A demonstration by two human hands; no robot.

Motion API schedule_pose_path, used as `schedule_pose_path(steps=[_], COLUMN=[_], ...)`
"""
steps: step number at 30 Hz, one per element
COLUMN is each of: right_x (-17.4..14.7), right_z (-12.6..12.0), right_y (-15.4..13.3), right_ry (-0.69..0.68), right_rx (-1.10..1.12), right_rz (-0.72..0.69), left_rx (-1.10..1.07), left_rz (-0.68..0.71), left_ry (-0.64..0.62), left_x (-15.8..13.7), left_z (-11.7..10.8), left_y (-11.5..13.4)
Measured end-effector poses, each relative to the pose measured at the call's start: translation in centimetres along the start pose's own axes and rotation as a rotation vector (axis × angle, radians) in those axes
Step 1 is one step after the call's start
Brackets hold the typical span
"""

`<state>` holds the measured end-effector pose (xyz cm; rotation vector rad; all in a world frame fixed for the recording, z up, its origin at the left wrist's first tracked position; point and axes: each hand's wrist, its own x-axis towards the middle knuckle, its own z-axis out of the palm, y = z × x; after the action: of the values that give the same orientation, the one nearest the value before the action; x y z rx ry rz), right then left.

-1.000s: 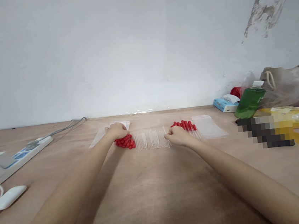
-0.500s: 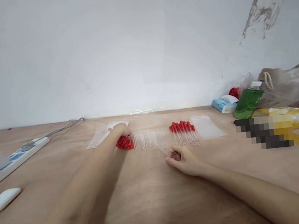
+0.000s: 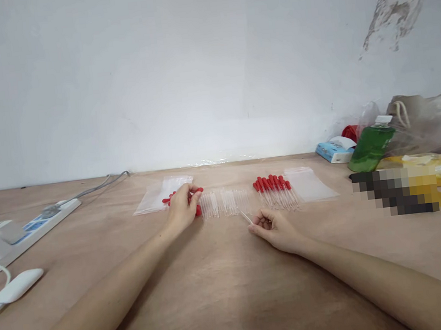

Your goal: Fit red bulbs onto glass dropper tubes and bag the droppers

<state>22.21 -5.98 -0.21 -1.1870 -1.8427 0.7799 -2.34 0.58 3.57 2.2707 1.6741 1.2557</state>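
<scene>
My left hand (image 3: 181, 207) pinches a red rubber dropper bulb (image 3: 199, 190) between thumb and fingertips. It hovers over a pile of red bulbs (image 3: 166, 200), partly hiding them. Between thumb and fingers, my right hand (image 3: 274, 229) grips a thin clear dropper tube (image 3: 245, 217), tilted toward the upper left. Beyond it lies a row of clear dropper tubes (image 3: 224, 203), side by side on the wooden table (image 3: 218, 291). To their right is a row of droppers with red bulbs (image 3: 273, 184) fitted on clear tubes.
Clear plastic bags lie at the left (image 3: 149, 197) and right (image 3: 311, 184) of the rows. A power strip (image 3: 34, 229) with a grey cable is on the left. At right stand a blue tissue pack (image 3: 333, 152), a green bottle (image 3: 372, 146) and a pixelated dark object (image 3: 392, 191).
My left hand has drawn back from the bulb pile toward the right, a red bulb now showing in its fingertips. My right hand keeps the tube, with its tip lifted clear of the row.
</scene>
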Motion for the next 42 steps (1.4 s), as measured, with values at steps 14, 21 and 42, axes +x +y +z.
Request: schedule_pose_path(steps=[14, 21, 42], right_x=[0.2, -0.3, -0.6], right_z=[0.2, -0.6, -0.8], right_y=[0.9, 0.1, -0.1], right_ry=[-0.004, 0.049, 0.001], right_rx=[-0.01, -0.094, -0.167], right_rz=[-0.042, -0.194, -0.254], left_rx=[0.028, -0.682, -1.075], left_rz=[0.21, -0.001, -0.342], left_ry=[0.3, -0.183, -0.37], left_x=[-1.6, -6.7, -6.4], left_z=[-0.1, 2.2, 3.3], left_y=[0.4, 5.5, 4.7])
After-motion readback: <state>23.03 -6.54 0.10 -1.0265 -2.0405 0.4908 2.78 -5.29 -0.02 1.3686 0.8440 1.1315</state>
